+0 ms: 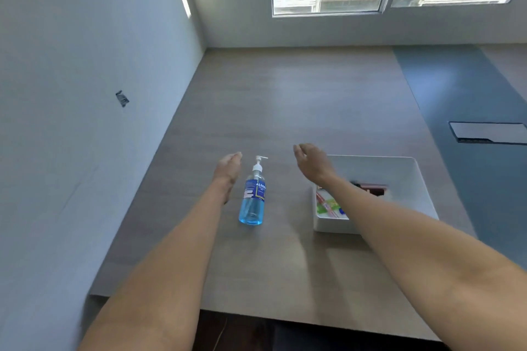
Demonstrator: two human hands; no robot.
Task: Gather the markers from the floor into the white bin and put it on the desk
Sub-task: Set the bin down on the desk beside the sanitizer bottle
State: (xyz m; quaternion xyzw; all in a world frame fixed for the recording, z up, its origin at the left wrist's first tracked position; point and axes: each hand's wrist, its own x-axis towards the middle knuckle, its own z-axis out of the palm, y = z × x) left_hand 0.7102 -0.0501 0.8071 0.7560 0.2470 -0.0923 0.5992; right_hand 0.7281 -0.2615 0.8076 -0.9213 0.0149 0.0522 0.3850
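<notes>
The white bin (405, 171) stands on the wooden desk (299, 100), to the right of centre. Several markers (370, 188) lie inside it, red, green and dark ones, partly hidden by my right forearm. My right hand (312, 162) hovers over the desk just left of the bin's far left corner, fingers loose and holding nothing. My left hand (228, 169) hangs above the desk further left, also empty with fingers apart.
A blue pump bottle (253, 196) stands between my hands, close to the left one. A white wall borders the desk on the left and a window wall at the back. A blue desk panel with a cable hatch (487, 132) lies at the right.
</notes>
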